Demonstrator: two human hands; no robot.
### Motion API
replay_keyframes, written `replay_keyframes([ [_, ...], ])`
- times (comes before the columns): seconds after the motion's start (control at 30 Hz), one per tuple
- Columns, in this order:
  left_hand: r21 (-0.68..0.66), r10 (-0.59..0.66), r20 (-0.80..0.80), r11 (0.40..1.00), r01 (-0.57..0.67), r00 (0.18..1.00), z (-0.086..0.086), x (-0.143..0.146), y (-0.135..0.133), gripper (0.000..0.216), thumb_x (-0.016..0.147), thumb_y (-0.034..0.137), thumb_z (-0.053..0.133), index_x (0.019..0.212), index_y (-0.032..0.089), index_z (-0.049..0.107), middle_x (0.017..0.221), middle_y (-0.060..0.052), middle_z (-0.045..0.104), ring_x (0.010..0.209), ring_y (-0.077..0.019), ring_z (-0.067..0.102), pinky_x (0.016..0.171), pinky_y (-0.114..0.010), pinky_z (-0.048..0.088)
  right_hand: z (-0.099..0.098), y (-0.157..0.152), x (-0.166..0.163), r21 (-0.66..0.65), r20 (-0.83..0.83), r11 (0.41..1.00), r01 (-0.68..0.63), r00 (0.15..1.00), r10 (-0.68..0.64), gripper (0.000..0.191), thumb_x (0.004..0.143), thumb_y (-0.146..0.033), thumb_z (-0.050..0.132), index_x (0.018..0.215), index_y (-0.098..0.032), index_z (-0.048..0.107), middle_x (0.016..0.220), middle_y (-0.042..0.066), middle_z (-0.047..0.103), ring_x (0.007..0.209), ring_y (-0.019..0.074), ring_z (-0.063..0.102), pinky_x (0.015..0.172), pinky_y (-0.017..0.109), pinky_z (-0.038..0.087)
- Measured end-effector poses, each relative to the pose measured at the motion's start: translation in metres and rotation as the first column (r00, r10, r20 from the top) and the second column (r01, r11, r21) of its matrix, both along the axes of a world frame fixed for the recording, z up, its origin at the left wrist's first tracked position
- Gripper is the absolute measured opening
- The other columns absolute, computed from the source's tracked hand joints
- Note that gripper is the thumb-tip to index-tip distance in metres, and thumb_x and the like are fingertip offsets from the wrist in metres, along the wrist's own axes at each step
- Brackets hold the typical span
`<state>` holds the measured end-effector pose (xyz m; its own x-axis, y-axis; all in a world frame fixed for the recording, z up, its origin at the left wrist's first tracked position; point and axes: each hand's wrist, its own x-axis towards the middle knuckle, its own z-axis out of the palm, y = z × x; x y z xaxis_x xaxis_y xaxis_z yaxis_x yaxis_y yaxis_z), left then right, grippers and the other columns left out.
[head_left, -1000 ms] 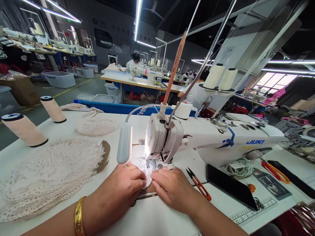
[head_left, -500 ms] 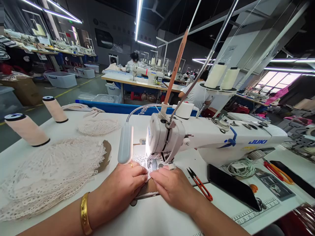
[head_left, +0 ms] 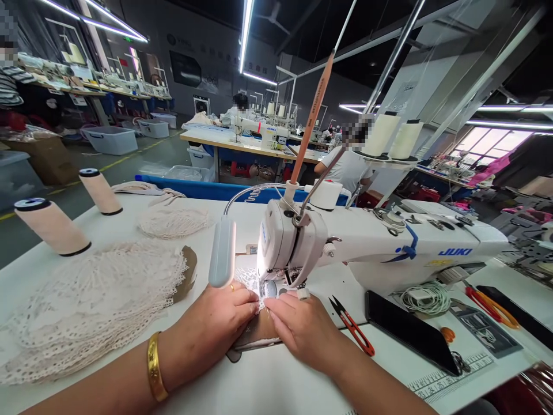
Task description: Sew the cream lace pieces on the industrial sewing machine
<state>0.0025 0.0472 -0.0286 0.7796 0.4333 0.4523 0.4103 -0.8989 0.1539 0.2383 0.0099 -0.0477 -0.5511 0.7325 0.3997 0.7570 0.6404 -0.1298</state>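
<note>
A white sewing machine (head_left: 367,230) stands in front of me, its needle area lit by a small grey lamp (head_left: 222,253). White lace fabric (head_left: 247,278) lies under the presser foot, with a brown piece (head_left: 264,327) nearer to me. My left hand (head_left: 218,320) pinches the lace just left of the foot, fingers together. On the other side, my right hand (head_left: 302,328) has thumb and fingers closed at the edge of the lace, close to the left fingertips. The fingertips partly hide the fabric.
Left lies a stack of lace pieces (head_left: 95,311), a smaller pile (head_left: 173,222) and two thread cones (head_left: 54,227) (head_left: 101,193). To the right are thread snips (head_left: 352,325), a black phone (head_left: 410,331), a coiled cable (head_left: 425,298) and orange-handled scissors (head_left: 492,305). A person (head_left: 341,167) sits beyond the machine.
The view has shifted slightly. Both hands stay by the presser foot, and slightly more of the brown piece shows between them.
</note>
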Motion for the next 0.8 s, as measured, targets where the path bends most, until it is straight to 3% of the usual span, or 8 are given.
replay_keyframes([
  [0.27,0.086,0.034,0.009,0.996,-0.035,0.999,-0.005,0.0,0.011,0.037,0.105,0.006,0.039,0.099,0.017,0.074,0.104,-0.004,0.079,0.082,-0.0213,0.067,0.082,-0.04,0.048,0.0,0.003,-0.002,0.015,0.014,0.999,0.049,0.999,-0.049,0.02,0.099,-0.012,0.048,0.095,-0.022,0.065,0.076,0.002,0.065,0.072,0.0218,0.059,0.067,0.034,0.032],
  [0.4,0.122,0.064,-0.004,0.991,-0.063,0.998,-0.006,0.0,0.014,0.037,0.106,0.01,0.04,0.1,0.018,0.075,0.109,-0.005,0.079,0.085,-0.0226,0.068,0.083,-0.041,0.048,-0.002,0.004,-0.001,0.032,-0.003,0.998,0.055,0.999,-0.055,0.022,0.099,-0.012,0.048,0.103,-0.022,0.067,0.078,0.002,0.067,0.073,0.0228,0.061,0.067,0.035,0.034],
  [0.6,-0.008,0.134,0.035,0.991,-0.134,0.99,-0.009,-0.005,0.013,0.029,0.11,0.024,0.045,0.108,0.022,0.074,0.116,-0.005,0.078,0.102,-0.0265,0.069,0.098,-0.047,0.045,-0.001,0.001,-0.005,0.066,-0.073,0.997,0.027,0.997,-0.023,0.026,0.101,-0.013,0.046,0.112,-0.021,0.069,0.081,0.003,0.068,0.073,0.0229,0.061,0.065,0.035,0.038],
  [0.7,-0.023,0.208,0.071,0.978,-0.207,0.976,-0.007,-0.009,0.016,0.03,0.111,0.026,0.042,0.11,0.023,0.072,0.119,-0.005,0.076,0.109,-0.0273,0.067,0.104,-0.048,0.042,0.006,-0.006,-0.015,0.047,-0.12,0.992,-0.115,0.986,0.12,0.028,0.106,-0.02,0.047,0.129,-0.02,0.064,0.108,0.008,0.075,0.093,0.0244,0.065,0.073,0.035,0.045],
  [0.8,0.029,0.253,0.029,0.967,-0.253,0.967,0.0,-0.014,0.018,0.032,0.108,0.02,0.04,0.093,0.021,0.069,0.096,-0.006,0.074,0.088,-0.025,0.065,0.091,-0.044,0.046,0.014,-0.01,-0.021,-0.003,-0.083,0.96,-0.28,0.957,0.279,0.037,0.11,-0.037,0.053,0.144,-0.022,0.055,0.134,0.007,0.072,0.125,0.0266,0.059,0.093,0.037,0.047],
])
